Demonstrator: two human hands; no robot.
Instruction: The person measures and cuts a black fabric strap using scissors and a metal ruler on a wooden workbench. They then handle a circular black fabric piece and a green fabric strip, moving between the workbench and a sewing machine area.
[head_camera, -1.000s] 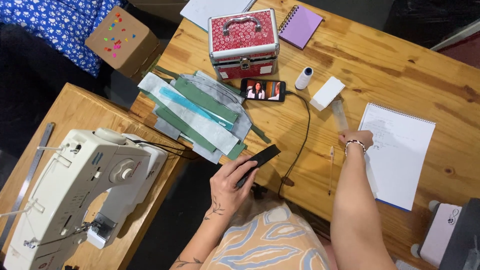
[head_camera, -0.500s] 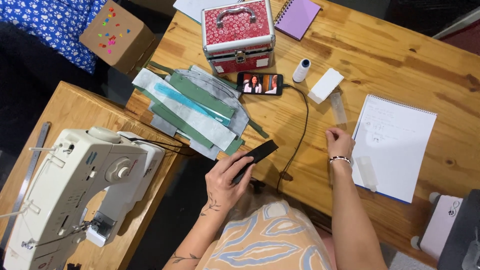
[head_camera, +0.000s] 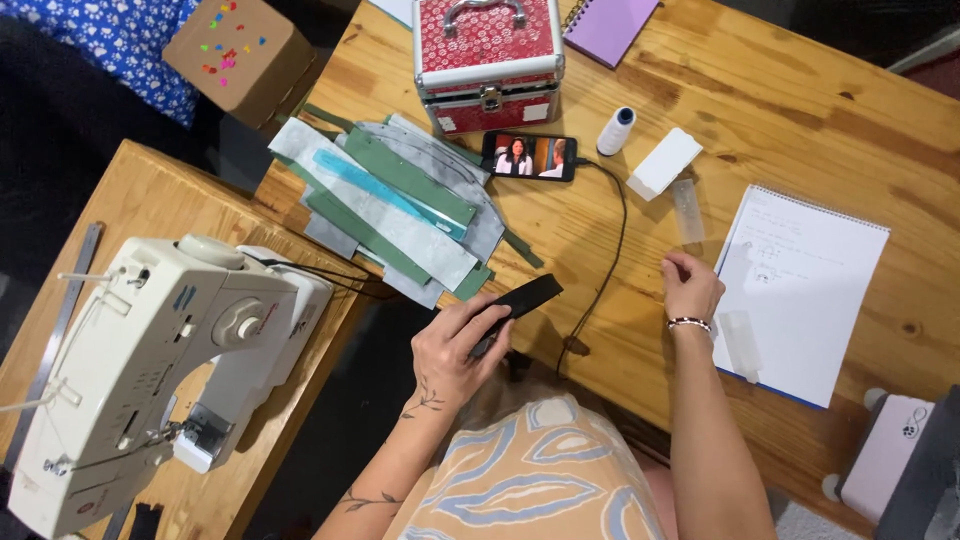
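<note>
Head view: I'm seeing the left hand (head_camera: 462, 345) gripping 1 flat black strip (head_camera: 520, 301), probably fabric, held angled above the table edge (head_camera: 560, 330), w/ its free end pointing toward the phone (head_camera: 529, 156). The right hand (head_camera: 688, 285) is resting loosely curled on the wood beside the white spiral notepad (head_camera: 800, 290); grasping nothing visible. Stacked green/grey strips (head_camera: 400, 205) are lying flat nearby.

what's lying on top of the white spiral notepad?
On the white spiral notepad lies a small translucent strip near its lower left edge, plus faint pencil sketches. The right hand rests beside it. Anything beneath is covered.
</note>
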